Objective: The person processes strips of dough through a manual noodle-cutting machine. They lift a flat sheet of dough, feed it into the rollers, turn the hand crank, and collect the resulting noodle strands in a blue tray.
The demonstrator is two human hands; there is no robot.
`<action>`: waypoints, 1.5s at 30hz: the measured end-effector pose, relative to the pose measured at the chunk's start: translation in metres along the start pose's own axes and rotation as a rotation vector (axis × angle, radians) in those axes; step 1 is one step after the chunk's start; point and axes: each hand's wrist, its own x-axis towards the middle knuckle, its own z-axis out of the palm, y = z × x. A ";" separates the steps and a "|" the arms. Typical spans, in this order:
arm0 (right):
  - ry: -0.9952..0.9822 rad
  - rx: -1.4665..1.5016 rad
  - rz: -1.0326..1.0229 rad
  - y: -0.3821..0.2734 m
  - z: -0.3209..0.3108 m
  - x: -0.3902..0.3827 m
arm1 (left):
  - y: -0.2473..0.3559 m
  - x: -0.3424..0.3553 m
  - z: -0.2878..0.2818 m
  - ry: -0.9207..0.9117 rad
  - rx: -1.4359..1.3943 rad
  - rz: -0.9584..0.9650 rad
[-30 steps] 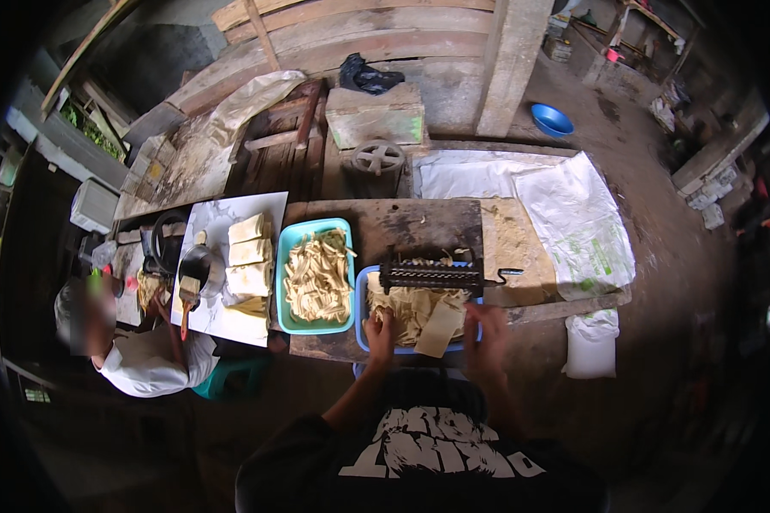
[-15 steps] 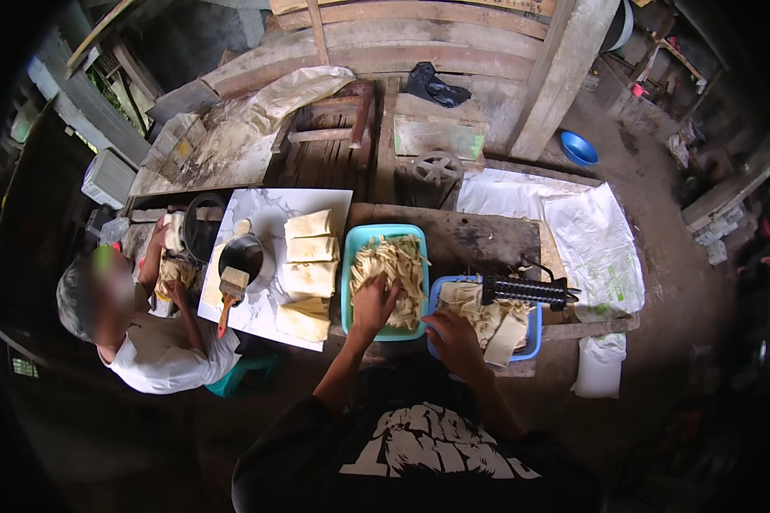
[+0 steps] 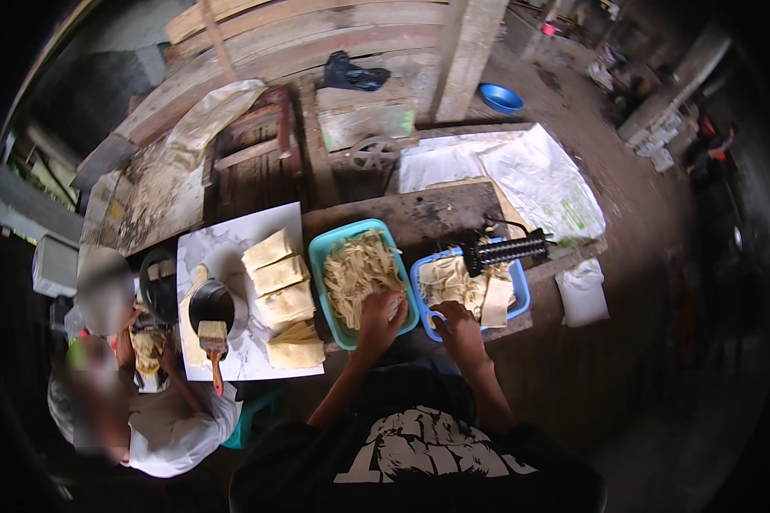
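Observation:
My left hand (image 3: 380,323) is down in the near right part of a teal basin (image 3: 318,320), its fingers curled into a heap of pale dough strips (image 3: 355,272). Some strips show between thumb and fingers. At the near left corner of a blue basin (image 3: 524,301), my right hand (image 3: 459,330) has its fingers bent around the rim. Folded flat dough sheets (image 3: 496,301) and loose pieces fill that basin. Across its far side lies a black ridged roller (image 3: 509,250) with a handle.
Left of the basins, a marble-patterned board (image 3: 274,222) carries stacked dough sheets (image 3: 284,303), a dark-mouthed pot (image 3: 211,305) and a brush (image 3: 214,346). A co-worker (image 3: 167,427) sits at far left. White sacking (image 3: 530,179) covers the bench's right end.
The whole view has shifted and turned. My left hand has moved toward the basin's near right corner, its fingers now more curled. My right hand stays at the blue basin's rim.

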 end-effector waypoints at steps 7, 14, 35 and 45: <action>0.125 -0.281 0.208 0.116 -0.074 -0.014 | 0.075 0.018 0.105 -0.310 -0.116 0.169; 0.007 -0.451 0.191 0.210 -0.134 -0.007 | 0.133 0.038 0.210 -0.311 -0.087 0.135; 0.237 -0.243 -0.327 0.296 -0.204 -0.064 | 0.184 0.036 0.329 -0.262 -0.184 -0.109; 0.213 -0.232 -0.421 0.306 -0.213 -0.068 | 0.188 0.047 0.318 -0.411 -0.205 -0.122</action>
